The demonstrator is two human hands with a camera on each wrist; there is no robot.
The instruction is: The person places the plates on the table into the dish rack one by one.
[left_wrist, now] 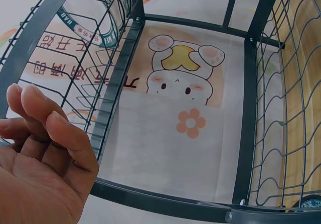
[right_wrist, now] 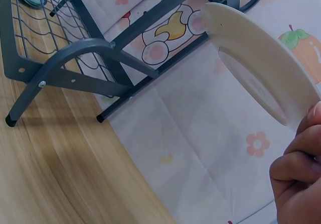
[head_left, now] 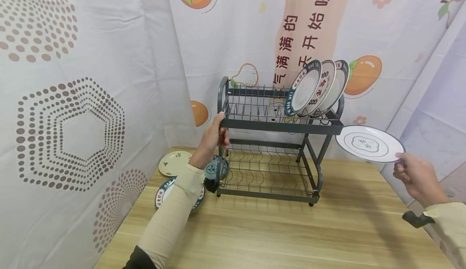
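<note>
My left hand point(head_left: 214, 135) grips the upper left front corner of a dark two-tier dish rack point(head_left: 280, 125), thumb at the rim and fingers curled below it. In the left wrist view, the curled fingers point(left_wrist: 65, 133) lie by the front bar. My right hand point(head_left: 418, 176) pinches the edge of a white plate point(head_left: 367, 143) with a thin dark rim and a central motif. That plate is held in the air, right of the rack; its underside shows in the right wrist view. Several patterned plates point(head_left: 303, 89) stand tilted at the upper tier's right end.
On the wooden table point(head_left: 273, 228), left of the rack, lie a cream plate point(head_left: 174, 162), a blue patterned dish point(head_left: 216, 168) and a plate with a lettered rim point(head_left: 160, 198), partly behind my left arm. A printed curtain point(head_left: 225, 30) hangs behind and on the left.
</note>
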